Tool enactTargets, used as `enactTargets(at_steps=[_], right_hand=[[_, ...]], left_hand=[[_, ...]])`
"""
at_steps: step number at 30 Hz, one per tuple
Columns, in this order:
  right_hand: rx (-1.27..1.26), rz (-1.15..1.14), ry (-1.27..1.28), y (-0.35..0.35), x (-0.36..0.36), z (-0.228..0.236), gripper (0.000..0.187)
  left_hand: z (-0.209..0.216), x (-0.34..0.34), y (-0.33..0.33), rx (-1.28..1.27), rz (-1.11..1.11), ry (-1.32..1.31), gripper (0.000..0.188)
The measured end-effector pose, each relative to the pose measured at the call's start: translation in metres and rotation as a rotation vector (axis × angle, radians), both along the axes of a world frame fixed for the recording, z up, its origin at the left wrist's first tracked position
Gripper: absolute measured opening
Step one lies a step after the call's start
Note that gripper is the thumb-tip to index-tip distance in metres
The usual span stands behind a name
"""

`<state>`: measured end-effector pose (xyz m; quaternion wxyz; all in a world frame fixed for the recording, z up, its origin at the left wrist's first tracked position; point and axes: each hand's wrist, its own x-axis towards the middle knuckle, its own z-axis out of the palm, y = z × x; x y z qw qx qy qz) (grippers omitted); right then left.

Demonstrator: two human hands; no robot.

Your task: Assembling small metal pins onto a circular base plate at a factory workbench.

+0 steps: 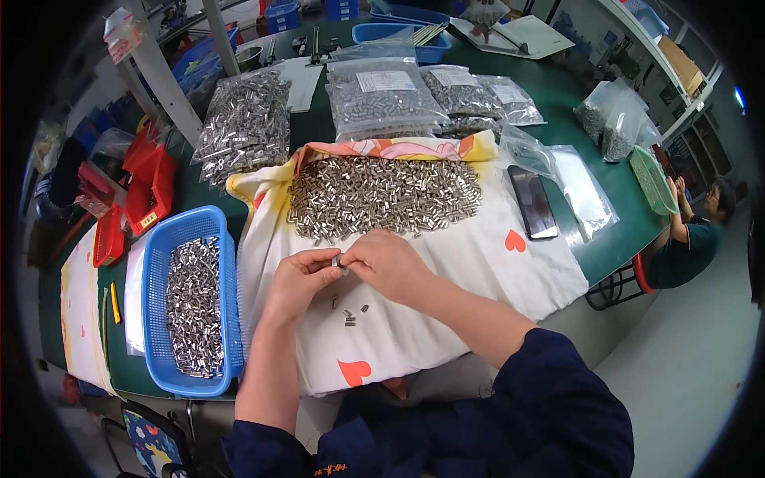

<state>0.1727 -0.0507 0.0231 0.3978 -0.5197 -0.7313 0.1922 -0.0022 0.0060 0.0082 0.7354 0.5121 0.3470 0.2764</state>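
The white cloth [414, 338] drops over the near edge toward the person's lap, a red heart printed close to that edge. Just in from it lie a few loose pieces [350, 319], short silvery cylinders scattered at different angles. Beyond these, over the cloth, the left hand [305, 279] pinches a small metal piece [340, 264] between thumb and forefinger; it is short, grey and shiny, with its finer detail too small to read. The right hand [388, 263] has its fingertips drawn together against the same piece; whether it grips the piece too, I cannot tell.

To the left, a blue basket [231, 303] full of similar pieces stands beside the cloth, close to the left forearm, and limits room on that side. To the right, a wide stretch of bare cloth opens as far as a dark phone [532, 201], with a clear plastic bag [583, 191] beyond it. Just past the hands, a broad heap [386, 195] of glinting cylinders spreads up to the cloth's rumpled, colourful far border. Behind that border, bulging bags of metal parts [382, 92] crowd the green surface [613, 203], closing off the far side.
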Motion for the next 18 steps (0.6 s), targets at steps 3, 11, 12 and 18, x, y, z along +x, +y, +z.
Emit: enactTargets(at_steps=[3,11,12,18], right_hand=[[0.119,-0.054,-0.074,-0.002,-0.006,-0.005,0.006],[-0.551,0.091,0.354,0.008,0.011,0.013,0.008],[-0.567,0.097,0.36,0.011,0.015,0.01,0.008],[-0.581,0.139,0.229,0.019,0.024,0.005,0.008]], left_hand=[[-0.003,-0.001,-0.002,-0.01,0.025,0.029,0.03],[0.007,-0.002,-0.002,-0.049,-0.059,0.027,0.03],[0.01,0.001,0.0,-0.037,-0.116,0.027,0.03],[0.006,0.001,-0.004,-0.024,-0.142,0.097,0.027]])
